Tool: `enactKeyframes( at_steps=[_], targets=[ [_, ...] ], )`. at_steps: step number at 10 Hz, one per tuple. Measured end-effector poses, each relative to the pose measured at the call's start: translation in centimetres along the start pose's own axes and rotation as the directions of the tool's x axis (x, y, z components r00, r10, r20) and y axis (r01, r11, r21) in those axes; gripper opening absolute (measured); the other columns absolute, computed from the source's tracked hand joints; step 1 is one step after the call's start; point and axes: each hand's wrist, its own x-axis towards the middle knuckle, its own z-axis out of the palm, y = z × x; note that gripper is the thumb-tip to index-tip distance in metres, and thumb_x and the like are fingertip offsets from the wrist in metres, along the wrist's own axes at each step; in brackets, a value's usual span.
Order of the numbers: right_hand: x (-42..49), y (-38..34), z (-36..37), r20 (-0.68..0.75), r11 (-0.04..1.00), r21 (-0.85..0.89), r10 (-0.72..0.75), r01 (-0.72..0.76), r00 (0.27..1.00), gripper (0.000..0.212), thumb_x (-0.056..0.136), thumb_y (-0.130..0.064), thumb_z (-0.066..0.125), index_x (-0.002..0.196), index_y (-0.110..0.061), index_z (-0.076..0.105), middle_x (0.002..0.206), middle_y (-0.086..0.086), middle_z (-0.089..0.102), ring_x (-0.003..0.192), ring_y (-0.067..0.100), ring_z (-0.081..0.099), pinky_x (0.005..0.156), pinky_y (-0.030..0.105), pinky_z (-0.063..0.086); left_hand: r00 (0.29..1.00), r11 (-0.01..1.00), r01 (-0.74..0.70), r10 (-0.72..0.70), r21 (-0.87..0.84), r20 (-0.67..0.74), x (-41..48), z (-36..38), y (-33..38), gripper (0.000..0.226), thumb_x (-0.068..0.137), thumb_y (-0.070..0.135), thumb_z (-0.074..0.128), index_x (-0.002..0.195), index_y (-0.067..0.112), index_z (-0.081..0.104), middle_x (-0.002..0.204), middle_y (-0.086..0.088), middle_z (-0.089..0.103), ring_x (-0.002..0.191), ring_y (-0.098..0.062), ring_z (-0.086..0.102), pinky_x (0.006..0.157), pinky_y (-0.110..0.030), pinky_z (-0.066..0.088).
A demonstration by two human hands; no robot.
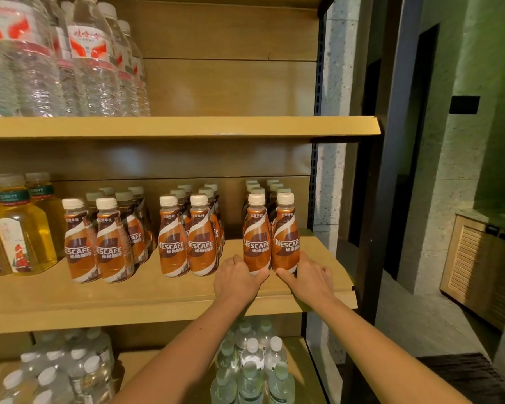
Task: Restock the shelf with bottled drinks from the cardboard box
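Right of centre, a speckled grey stone pillar (333, 83) stands beside a dark doorway (426, 141). Further right, a black wall plate (464, 104) is mounted on a green-lit stone wall (496, 68). Below it, a louvred wooden cabinet (475, 263) with dark handles stands on the grey floor (414, 310); a dark mat (464, 380) lies at lower right. Upper left: large clear water bottles (91, 68) with red-and-white labels. Middle left: yellow drink bottles (27, 234) with ship labels. Bottom: small clear bottles (251, 371), white-capped.
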Motion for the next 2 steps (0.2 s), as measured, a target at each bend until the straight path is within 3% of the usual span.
enactKeyframes(
  at_steps=[1, 2],
  targets=[
    [-0.7, -0.1, -0.4, -0.013, 0.999, -0.046, -0.001, 0.000, 1.000, 0.057, 0.087, -0.058, 0.049, 0.126, -0.016, 0.044, 0.128, 0.006, 0.057, 0.122, 0.026, 0.050, 0.105, 0.041, 0.034, 0.999, 0.997, -0.037, 0.037, 0.061, 0.003, -1.0, -1.1, -0.1, 0.068, 0.084, 0.063, 0.048, 0.124, 0.009, 0.047, 0.127, -0.011, 0.054, 0.118, -0.026, 0.050, 0.095, -0.035, 0.041],
    [-2.9, -0.1, -0.1, 0.022, 0.982, -0.187, -0.003, 0.007, 1.000, 0.063, 0.090, -0.059, 0.040, 0.135, -0.015, 0.039, 0.144, 0.011, 0.043, 0.134, 0.028, 0.037, 0.112, 0.044, 0.026, 0.991, 0.984, -0.130, 0.128, 0.121, 0.022, -3.6, -1.9, -1.4, 0.067, 0.088, 0.061, 0.043, 0.127, 0.006, 0.045, 0.130, -0.012, 0.052, 0.120, -0.025, 0.047, 0.099, -0.034, 0.038]
  ],
)
